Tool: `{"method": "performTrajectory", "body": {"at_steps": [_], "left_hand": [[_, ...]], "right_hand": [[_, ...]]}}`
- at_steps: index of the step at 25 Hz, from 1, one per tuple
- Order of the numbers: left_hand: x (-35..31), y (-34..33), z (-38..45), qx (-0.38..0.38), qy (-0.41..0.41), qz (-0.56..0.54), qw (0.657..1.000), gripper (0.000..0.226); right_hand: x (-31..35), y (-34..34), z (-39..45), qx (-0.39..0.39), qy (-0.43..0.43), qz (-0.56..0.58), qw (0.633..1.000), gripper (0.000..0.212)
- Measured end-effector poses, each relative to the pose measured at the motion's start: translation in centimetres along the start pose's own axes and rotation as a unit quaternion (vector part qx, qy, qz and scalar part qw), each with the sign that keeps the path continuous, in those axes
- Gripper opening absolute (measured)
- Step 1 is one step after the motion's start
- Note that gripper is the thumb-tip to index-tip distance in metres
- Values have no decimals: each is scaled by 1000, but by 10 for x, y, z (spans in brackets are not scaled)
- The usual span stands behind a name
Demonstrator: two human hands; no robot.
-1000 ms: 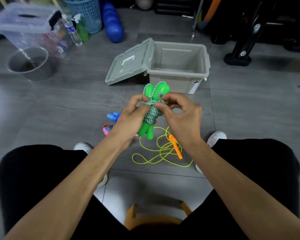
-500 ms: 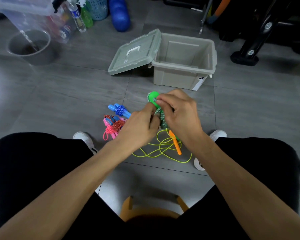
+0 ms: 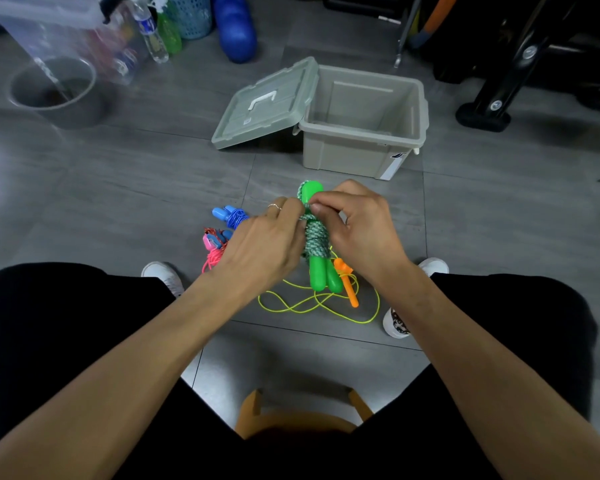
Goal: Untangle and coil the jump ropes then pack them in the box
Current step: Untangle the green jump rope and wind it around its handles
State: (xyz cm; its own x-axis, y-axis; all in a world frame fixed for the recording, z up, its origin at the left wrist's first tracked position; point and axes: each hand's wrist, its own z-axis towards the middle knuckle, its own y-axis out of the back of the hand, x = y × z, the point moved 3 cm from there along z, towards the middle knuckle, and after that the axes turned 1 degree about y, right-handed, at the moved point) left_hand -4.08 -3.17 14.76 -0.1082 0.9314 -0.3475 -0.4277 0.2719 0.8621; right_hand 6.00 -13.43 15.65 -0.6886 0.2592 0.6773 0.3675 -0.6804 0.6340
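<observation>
Blue rope (image 3: 231, 215) and pink rope (image 3: 212, 247) bundled on floor, far left of action. Left hand (image 3: 264, 244) next, fingers curled, pinching cord at top of wrap on green rope (image 3: 314, 242). Green rope upright between both hands, handles side by side, cord wound round the middle. Right hand (image 3: 355, 221) pinches same cord from other side. Yellow rope (image 3: 321, 301) loose on floor below. Grey box (image 3: 362, 154) beyond, lid (image 3: 264, 105) open.
</observation>
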Motion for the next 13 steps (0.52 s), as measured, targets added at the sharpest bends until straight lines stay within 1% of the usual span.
{"method": "performTrajectory", "body": {"at_steps": [3, 6, 7, 10, 11, 13], "left_hand": [[2, 0, -4, -2, -20, -51, 998, 12], [5, 2, -6, -34, 9, -91, 995, 16], [6, 2, -6, -45, 20, -104, 993, 15], [4, 2, -7, -77, 32, -112, 990, 13], [4, 1, -7, -82, 29, -110, 990, 13], [3, -1, -5, -84, 27, -116, 989, 14]], "right_hand": [[3, 1, 0, 20, 19, -13, 1000, 13], [6, 2, 0, 48, 36, -5, 998, 14], [7, 3, 1, 57, 29, 2, 998, 14], [7, 7, 4, 91, -28, 23, 995, 15], [7, 9, 5, 98, -36, 19, 994, 17], [10, 8, 5, 105, -25, -19, 994, 24]]}}
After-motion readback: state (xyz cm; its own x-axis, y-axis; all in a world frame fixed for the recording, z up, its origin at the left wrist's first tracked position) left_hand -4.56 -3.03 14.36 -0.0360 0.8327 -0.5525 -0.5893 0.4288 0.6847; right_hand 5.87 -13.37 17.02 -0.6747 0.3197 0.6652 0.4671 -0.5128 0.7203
